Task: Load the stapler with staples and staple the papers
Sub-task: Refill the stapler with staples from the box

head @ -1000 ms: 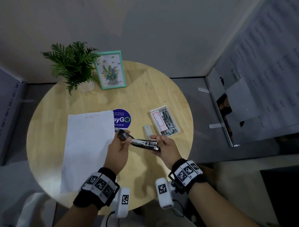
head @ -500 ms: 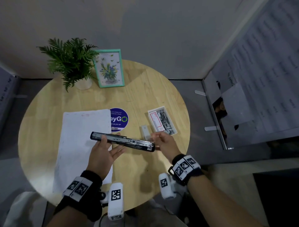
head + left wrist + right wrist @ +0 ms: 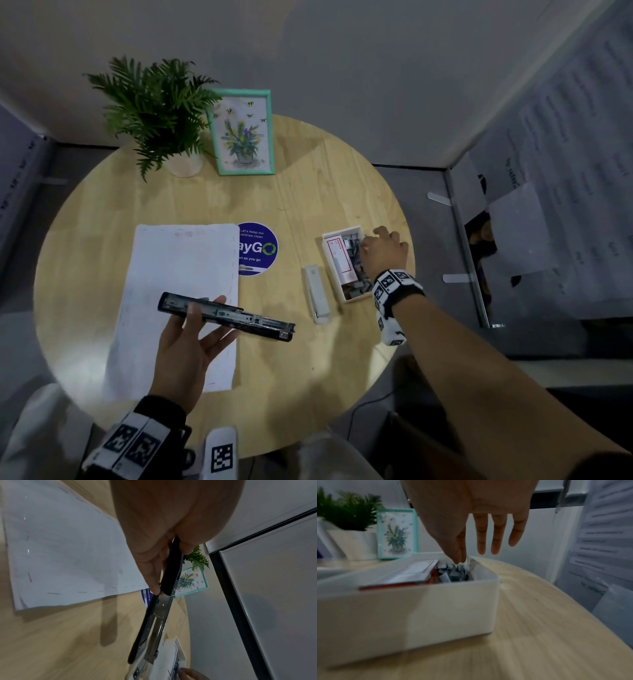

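Left hand (image 3: 186, 346) holds the black stapler (image 3: 226, 316) swung open flat, lower centre of the head view: thumb on top near its left end, fingers underneath, palm up. The stapler is lifted off the table, partly over the right edge of the paper stack (image 3: 178, 301), its metal staple channel facing up and pointing right. In the left wrist view the fingers (image 3: 154, 577) and thumb clamp the black cover where it meets the silver rail (image 3: 161, 609). Right hand (image 3: 385, 250) is at the right of the head view, over the white box (image 3: 342, 294) of loose staples (image 3: 356, 255). In the right wrist view the thumb and index finger (image 3: 458, 555) come together and dip into the staple pile (image 3: 453, 573), while the other 3 fingers hang straight; blurred frame, so I cannot tell whether any staple is actually pinched. A red-and-white staple packet (image 3: 337, 257) lies in the left half of the box. A white stapler-shaped item (image 3: 317, 294) lies on the round wooden table (image 3: 308, 192) just left of the box, apart from it. A blue round sticker (image 3: 258, 248) sits at the top right corner of the papers, partly covered by them. A potted fern (image 3: 154, 109) and a teal picture frame (image 3: 241, 132) stand at the far edge of the table, upper left of the frame.
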Demonstrator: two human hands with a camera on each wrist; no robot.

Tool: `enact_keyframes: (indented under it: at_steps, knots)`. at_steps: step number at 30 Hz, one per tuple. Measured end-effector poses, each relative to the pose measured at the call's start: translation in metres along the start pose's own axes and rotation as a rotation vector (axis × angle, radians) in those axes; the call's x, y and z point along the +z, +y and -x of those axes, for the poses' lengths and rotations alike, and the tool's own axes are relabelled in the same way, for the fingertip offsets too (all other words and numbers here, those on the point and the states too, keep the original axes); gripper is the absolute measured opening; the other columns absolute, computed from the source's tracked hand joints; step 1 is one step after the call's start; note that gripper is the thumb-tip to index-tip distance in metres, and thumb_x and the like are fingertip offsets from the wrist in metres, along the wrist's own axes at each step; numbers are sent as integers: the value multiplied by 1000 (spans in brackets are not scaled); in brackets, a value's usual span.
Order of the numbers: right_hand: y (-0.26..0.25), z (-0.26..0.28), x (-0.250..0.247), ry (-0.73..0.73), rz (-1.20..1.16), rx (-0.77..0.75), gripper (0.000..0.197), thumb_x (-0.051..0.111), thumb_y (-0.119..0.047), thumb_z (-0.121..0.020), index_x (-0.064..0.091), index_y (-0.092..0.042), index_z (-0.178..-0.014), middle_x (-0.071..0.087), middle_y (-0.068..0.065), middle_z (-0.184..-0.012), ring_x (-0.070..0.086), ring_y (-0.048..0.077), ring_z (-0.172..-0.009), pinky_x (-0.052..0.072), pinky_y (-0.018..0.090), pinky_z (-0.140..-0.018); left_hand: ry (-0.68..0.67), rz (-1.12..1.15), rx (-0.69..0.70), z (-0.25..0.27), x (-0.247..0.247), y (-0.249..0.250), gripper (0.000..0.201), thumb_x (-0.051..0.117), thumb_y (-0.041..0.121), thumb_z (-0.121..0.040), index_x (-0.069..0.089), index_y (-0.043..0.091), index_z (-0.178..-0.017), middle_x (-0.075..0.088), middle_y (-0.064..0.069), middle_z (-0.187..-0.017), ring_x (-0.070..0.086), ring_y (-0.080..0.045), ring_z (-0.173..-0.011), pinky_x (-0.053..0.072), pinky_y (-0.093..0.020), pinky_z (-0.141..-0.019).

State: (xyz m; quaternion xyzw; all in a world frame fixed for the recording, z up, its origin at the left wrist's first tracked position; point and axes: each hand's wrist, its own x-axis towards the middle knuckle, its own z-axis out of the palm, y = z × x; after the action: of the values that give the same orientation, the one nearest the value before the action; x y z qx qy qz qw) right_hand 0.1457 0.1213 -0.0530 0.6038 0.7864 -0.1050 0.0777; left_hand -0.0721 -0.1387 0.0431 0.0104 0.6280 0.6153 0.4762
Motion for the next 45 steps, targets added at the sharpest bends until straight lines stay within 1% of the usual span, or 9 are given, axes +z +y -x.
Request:
enact_keyframes:
  at_steps: [6,13,19,24,26,28,32,38,45]
  knots:
    - [-7,-5,9,-66,-16,-1,25,45,-9,-91,66,-2,-101,50,12,-128,47,33,-115,46,42,-84,-16,-39,17,0,1,-4,42,40,32,-99,49,2,-126,67,-7,-123,69,-30,-102,58,-37,-83]
    - [-17,3,11,-16,-309,196,22,54,-15,-91,64,4,-95,59,19,-109,63,37,-96,50,37,-75,-25,-64,15,-1,8,-5,40,40,31,-99,51,4,-126,66,-8,-124,67,-30,-105,56,-37,-86]
    - [-11,16,9,189,-415,179,18,54,-12,-89,65,2,-90,63,15,-106,61,34,-88,48,33,-67,-63,-79,38,-3,17,0,39,41,31,-98,51,4,-124,67,-7,-123,68,-31,-105,58,-35,-84]
    - [-4,42,-14,298,-923,324,9,61,-10,-87,60,-13,-79,69,8,-85,65,22,-78,50,21,-64,-82,-81,62,-5,23,6,40,41,31,-98,50,5,-127,66,-7,-124,68,-31,-106,58,-35,-84]
    - [-2,54,-22,286,-1150,335,15,66,-7,-83,61,-16,-73,70,6,-80,69,23,-78,59,31,-73,-101,-72,65,-4,26,10,40,39,30,-100,49,5,-128,65,-8,-125,69,-28,-102,58,-35,-85]
    - [-2,71,-36,237,-1307,290,17,70,-2,-80,66,-16,-74,74,9,-80,71,22,-78,59,39,-80,-117,-56,58,-3,32,14,41,38,30,-100,48,3,-129,65,-10,-126,70,-27,-100,57,-36,-86]
    - [-16,110,-70,140,-1387,33,24,74,4,-76,73,-21,-75,76,-1,-81,71,15,-81,57,27,-78,-129,-18,34,-3,44,24,44,37,32,-101,47,2,-131,63,-14,-128,68,-33,-104,55,-41,-90]
    - [-36,143,-79,230,-1023,-375,13,78,-5,-76,78,-13,-86,76,-3,-91,71,8,-88,55,28,-85,-151,41,-22,0,59,32,39,34,32,-102,51,5,-124,59,-19,-130,63,-40,-110,53,-46,-93]
    - [-41,145,-68,369,-887,-488,15,78,-7,-76,78,-13,-90,78,-1,-92,72,8,-81,58,27,-76,-210,89,-25,4,67,34,44,31,31,-102,44,3,-133,61,-17,-130,62,-38,-113,52,-44,-93]
